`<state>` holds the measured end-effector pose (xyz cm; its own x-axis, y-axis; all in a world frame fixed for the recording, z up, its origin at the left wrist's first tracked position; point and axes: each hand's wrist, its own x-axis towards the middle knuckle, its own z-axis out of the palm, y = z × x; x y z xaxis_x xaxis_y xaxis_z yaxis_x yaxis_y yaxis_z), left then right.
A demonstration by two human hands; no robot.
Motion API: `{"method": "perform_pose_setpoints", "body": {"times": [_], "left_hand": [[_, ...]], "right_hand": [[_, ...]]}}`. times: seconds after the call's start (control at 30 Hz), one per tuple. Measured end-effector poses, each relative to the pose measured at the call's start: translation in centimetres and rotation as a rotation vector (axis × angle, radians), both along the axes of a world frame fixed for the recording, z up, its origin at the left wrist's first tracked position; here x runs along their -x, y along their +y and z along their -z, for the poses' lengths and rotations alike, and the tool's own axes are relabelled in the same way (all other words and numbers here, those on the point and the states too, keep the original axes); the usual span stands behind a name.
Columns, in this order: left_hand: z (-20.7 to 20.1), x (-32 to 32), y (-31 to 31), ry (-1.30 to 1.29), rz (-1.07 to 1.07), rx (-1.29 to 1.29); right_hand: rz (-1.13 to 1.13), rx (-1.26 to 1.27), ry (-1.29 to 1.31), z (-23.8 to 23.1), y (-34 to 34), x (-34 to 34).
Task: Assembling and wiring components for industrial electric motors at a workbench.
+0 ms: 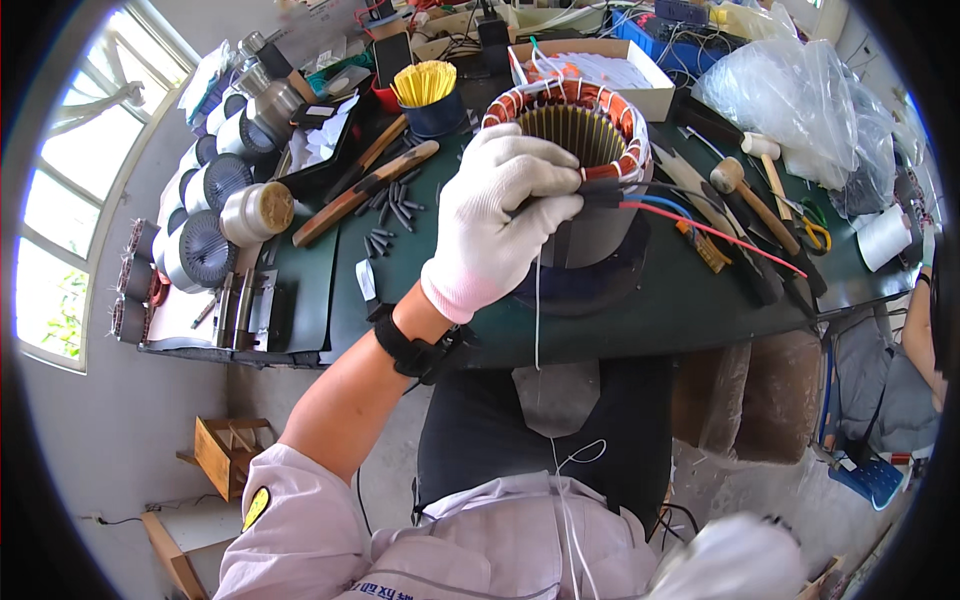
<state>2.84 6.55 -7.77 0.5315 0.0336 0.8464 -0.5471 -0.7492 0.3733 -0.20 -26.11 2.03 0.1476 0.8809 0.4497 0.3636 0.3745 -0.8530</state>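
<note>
My left hand [497, 210], in a white glove, pinches a black sleeve [602, 193] at the near side of a motor stator [632, 118]. Out of the sleeve run a red wire [725, 237], a blue wire [657, 207] and black leads toward the right. The stator stands upright, its copper windings laced with white cord around the top rim. A thin white cord [538, 310] hangs from beneath my left hand toward my lap, where more cord loops. Low at the right, my right hand [730, 560] is a white blur, well away from the stator; its fingers cannot be made out.
Wooden wedges [365, 195] and short black pieces [397, 208] lie left of the stator. Several cylindrical cores [226, 182] are stacked farther left. Mallets [750, 195], scissors [815, 232] and a thread spool [883, 240] sit at the right. Behind stands a white box [655, 103].
</note>
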Motion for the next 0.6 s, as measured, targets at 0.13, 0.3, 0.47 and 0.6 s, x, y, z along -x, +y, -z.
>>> {"method": "perform_pose_setpoints", "body": {"times": [0.13, 0.3, 0.47, 0.6], "left_hand": [[0.3, 0.7, 0.6, 0.029, -0.039, -0.030], [0.2, 0.8, 0.7, 0.060, -0.038, -0.043], [0.0, 0.7, 0.6, 0.087, 0.017, -0.033], [0.3, 1.3, 1.0, 0.105, -0.019, -0.042]], "right_hand": [[-0.373, 0.069, 0.135, 2.7, -0.7, 2.2], [-0.152, -0.096, -0.008, 4.2, 0.3, 3.7], [-0.066, -0.412, -0.035, 3.7, 2.3, 2.4], [0.545, -0.104, -0.605, 5.0, 4.9, -2.2]]}}
